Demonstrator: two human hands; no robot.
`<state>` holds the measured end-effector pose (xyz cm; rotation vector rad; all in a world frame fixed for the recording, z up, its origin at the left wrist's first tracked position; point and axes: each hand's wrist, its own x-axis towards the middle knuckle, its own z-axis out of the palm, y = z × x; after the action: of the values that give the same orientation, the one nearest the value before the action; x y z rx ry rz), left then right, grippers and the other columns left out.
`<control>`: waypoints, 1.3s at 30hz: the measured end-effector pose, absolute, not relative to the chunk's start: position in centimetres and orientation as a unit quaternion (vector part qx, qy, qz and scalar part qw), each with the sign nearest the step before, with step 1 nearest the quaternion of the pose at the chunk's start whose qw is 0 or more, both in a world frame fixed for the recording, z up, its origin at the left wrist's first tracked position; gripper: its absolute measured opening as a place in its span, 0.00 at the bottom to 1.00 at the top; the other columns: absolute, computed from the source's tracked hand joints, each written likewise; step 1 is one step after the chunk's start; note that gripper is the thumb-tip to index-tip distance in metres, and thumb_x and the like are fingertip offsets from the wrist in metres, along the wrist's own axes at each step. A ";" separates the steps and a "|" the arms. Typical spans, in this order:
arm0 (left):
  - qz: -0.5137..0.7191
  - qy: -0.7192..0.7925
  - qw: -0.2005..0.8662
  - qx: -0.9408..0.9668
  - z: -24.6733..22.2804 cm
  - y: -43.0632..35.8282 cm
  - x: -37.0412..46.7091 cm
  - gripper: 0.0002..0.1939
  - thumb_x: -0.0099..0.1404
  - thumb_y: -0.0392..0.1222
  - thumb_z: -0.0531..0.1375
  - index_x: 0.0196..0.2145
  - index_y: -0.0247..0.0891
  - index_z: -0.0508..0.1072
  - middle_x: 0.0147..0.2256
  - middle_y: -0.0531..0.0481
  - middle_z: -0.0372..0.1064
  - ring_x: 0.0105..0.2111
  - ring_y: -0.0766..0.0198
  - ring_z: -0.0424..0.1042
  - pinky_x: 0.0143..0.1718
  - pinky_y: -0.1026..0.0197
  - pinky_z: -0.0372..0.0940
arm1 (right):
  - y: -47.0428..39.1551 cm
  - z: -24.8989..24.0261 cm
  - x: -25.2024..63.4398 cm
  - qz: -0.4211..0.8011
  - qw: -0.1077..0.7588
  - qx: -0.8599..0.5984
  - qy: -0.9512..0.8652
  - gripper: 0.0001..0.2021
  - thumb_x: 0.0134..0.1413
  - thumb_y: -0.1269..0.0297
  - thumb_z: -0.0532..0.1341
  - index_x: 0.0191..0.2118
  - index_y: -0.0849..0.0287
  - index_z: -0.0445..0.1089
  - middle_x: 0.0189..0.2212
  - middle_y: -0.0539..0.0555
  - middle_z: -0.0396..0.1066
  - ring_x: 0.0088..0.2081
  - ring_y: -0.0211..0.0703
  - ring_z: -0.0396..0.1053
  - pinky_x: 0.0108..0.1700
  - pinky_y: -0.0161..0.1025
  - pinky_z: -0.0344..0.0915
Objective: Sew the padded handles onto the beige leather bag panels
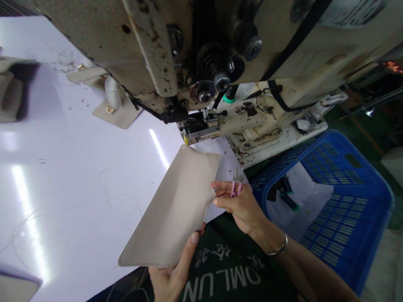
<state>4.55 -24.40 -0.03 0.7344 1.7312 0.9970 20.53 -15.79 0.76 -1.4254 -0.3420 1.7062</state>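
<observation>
A flat beige panel [171, 205] with stitched edges is held tilted over the front edge of the white table. My left hand [176, 268] grips its lower edge, thumb on top and fingers mostly hidden beneath. Higher up, my right hand [236, 205] pinches the panel's right edge between thumb and fingers. Small pink-handled scissors [236, 184] also sit in my right hand, blades pointing away. The panel's top corner lies just below the sewing machine's arm end [198, 130]; whether they touch I cannot tell.
The sewing machine head [204, 50] looms overhead. On the white table [78, 167], beige pieces with gold hardware [116, 111] lie at the back, a folded beige item [11, 94] at far left, and loose threads. A blue basket [346, 226] holding paper and dark-handled tools stands at right.
</observation>
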 end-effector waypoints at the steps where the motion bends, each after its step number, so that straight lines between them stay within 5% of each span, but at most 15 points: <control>1: 0.406 0.713 0.493 0.290 0.1 -24.4 4.6 0.13 0.50 0.48 0.72 0.33 0.41 0.84 0.35 0.47 0.81 0.39 0.53 0.80 0.52 0.59 0.72 | -15.8 0.8 20.6 0.689 0.429 -0.568 -0.137 0.20 0.29 0.74 0.74 0.36 0.60 0.80 0.26 0.51 0.75 0.22 0.29 0.61 0.24 0.29 0.55; 4: 0.404 0.703 0.537 0.232 0.5 -24.3 4.7 0.15 0.49 0.48 0.74 0.34 0.40 0.84 0.36 0.46 0.81 0.38 0.53 0.80 0.51 0.60 0.73 | -15.9 1.0 21.0 0.699 0.413 -0.556 -0.179 0.20 0.30 0.73 0.74 0.38 0.59 0.80 0.29 0.52 0.76 0.25 0.31 0.63 0.26 0.30 0.56; 10: 0.402 0.660 0.621 0.128 1.9 -23.7 4.4 0.17 0.51 0.49 0.73 0.34 0.34 0.81 0.32 0.44 0.80 0.31 0.62 0.78 0.38 0.69 0.74 | -15.7 0.6 22.3 0.594 0.373 -0.566 -0.433 0.14 0.46 0.71 0.70 0.42 0.54 0.80 0.24 0.46 0.65 0.21 0.28 0.46 0.22 0.32 0.45; 15: 0.445 0.609 0.654 0.061 3.6 -23.1 3.3 0.15 0.54 0.49 0.70 0.34 0.35 0.80 0.27 0.45 0.77 0.28 0.63 0.74 0.32 0.66 0.71 | -14.9 1.0 22.3 0.490 0.414 -0.493 -0.588 0.09 0.51 0.67 0.70 0.41 0.51 0.81 0.40 0.53 0.63 0.33 0.33 0.64 0.28 0.30 0.62; 20: 0.518 0.508 0.650 0.226 3.7 -21.6 1.6 0.30 0.58 0.67 0.59 0.39 0.38 0.82 0.38 0.36 0.78 0.36 0.47 0.76 0.34 0.51 0.74 | -13.4 2.9 22.0 0.398 0.428 -0.474 -0.659 0.13 0.54 0.75 0.66 0.42 0.51 0.80 0.51 0.54 0.64 0.33 0.33 0.65 0.37 0.35 0.68; 22: 0.540 0.501 0.585 0.340 3.7 -20.7 1.1 0.28 0.60 0.65 0.59 0.44 0.41 0.82 0.43 0.38 0.78 0.40 0.45 0.75 0.35 0.50 0.73 | -12.6 3.9 22.0 0.399 0.417 -0.459 -0.676 0.14 0.54 0.76 0.65 0.43 0.51 0.80 0.47 0.54 0.70 0.37 0.37 0.69 0.41 0.37 0.69; 24: 0.545 0.537 0.448 0.463 4.2 -19.7 0.7 0.18 0.63 0.52 0.63 0.49 0.47 0.79 0.46 0.44 0.77 0.42 0.49 0.74 0.42 0.51 0.71 | -11.6 4.9 22.0 0.422 0.412 -0.444 -0.675 0.13 0.54 0.75 0.66 0.43 0.52 0.79 0.39 0.52 0.75 0.39 0.40 0.72 0.42 0.37 0.69; 27: 0.483 0.562 0.128 0.659 5.9 -18.3 0.2 0.30 0.57 0.34 0.69 0.57 0.52 0.73 0.50 0.48 0.74 0.48 0.50 0.71 0.54 0.48 0.63 | -10.0 6.6 22.0 0.442 0.410 -0.438 -0.667 0.09 0.53 0.70 0.69 0.41 0.54 0.80 0.36 0.52 0.76 0.37 0.39 0.73 0.39 0.35 0.68; 30: 0.380 0.543 -0.083 0.745 7.9 -16.5 -0.2 0.36 0.56 0.35 0.70 0.62 0.46 0.68 0.53 0.42 0.72 0.53 0.42 0.68 0.56 0.42 0.57 | -8.4 8.3 21.7 0.458 0.376 -0.434 -0.679 0.08 0.54 0.64 0.69 0.40 0.56 0.80 0.35 0.52 0.77 0.36 0.40 0.72 0.38 0.36 0.67; 34: 0.318 0.538 -0.121 0.771 9.6 -13.9 -0.6 0.22 0.63 0.40 0.66 0.54 0.39 0.73 0.49 0.38 0.73 0.55 0.39 0.66 0.51 0.43 0.57 | -7.1 9.7 21.0 0.487 0.320 -0.438 -0.684 0.09 0.51 0.61 0.70 0.39 0.57 0.81 0.33 0.52 0.77 0.33 0.40 0.71 0.36 0.36 0.65; 37: 0.296 0.529 -0.072 0.792 10.2 -12.4 -1.0 0.06 0.67 0.43 0.61 0.39 0.39 0.74 0.35 0.45 0.74 0.44 0.47 0.71 0.45 0.46 0.54 | -6.9 10.0 20.4 0.508 0.293 -0.447 -0.675 0.09 0.49 0.63 0.71 0.38 0.58 0.81 0.32 0.51 0.77 0.33 0.40 0.71 0.35 0.35 0.65; 39: 0.289 0.536 -0.034 0.793 10.4 -11.7 -1.4 0.08 0.69 0.45 0.59 0.34 0.41 0.73 0.31 0.49 0.72 0.38 0.52 0.71 0.45 0.46 0.50 | -6.8 10.0 20.2 0.525 0.274 -0.453 -0.666 0.10 0.49 0.63 0.70 0.40 0.57 0.81 0.34 0.51 0.78 0.34 0.41 0.72 0.35 0.36 0.65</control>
<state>-1.42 -11.74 10.40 2.5451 1.7204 0.9263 20.19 -6.81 10.02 -1.2188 -1.7915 1.4124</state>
